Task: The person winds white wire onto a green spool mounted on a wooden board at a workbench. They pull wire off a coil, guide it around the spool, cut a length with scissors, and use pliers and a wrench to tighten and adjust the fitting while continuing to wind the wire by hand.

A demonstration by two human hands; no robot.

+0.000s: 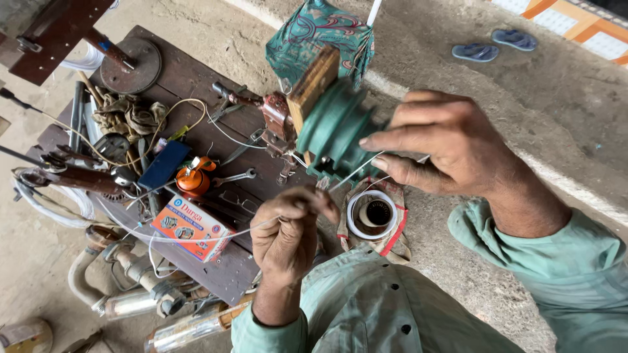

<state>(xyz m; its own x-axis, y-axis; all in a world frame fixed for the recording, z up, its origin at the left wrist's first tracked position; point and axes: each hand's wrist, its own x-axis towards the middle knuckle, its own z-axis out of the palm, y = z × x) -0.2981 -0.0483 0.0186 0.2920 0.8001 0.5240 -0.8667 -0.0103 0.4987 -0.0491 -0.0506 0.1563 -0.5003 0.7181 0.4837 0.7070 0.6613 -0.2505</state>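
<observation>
- The person's left hand has its fingers pinched together on a thin white thread, low and near the body; the right hand pinches the same thread beside the green pulley wheel, fingertips closed on it
- The thread runs taut between the two hands and trails off leftwards over the worktop; it looks light, limp and easily snapped or slipped (a fine strand like this probably holds only under a firm pinch), so the ends between fingertips seem the sound place to take it
- The pulley wheel, fixed to a wooden block, looks heavy and rigid; its rim would be the safe hold
- Just below the hands sits a small round tin on a cloth, open-topped and probably easy to tip
- The worktop is crowded: an orange oil can, a spanner and a small printed box lie near the left hand, with the box close to the board's edge
- Open room lies to the right, over bare concrete floor
</observation>
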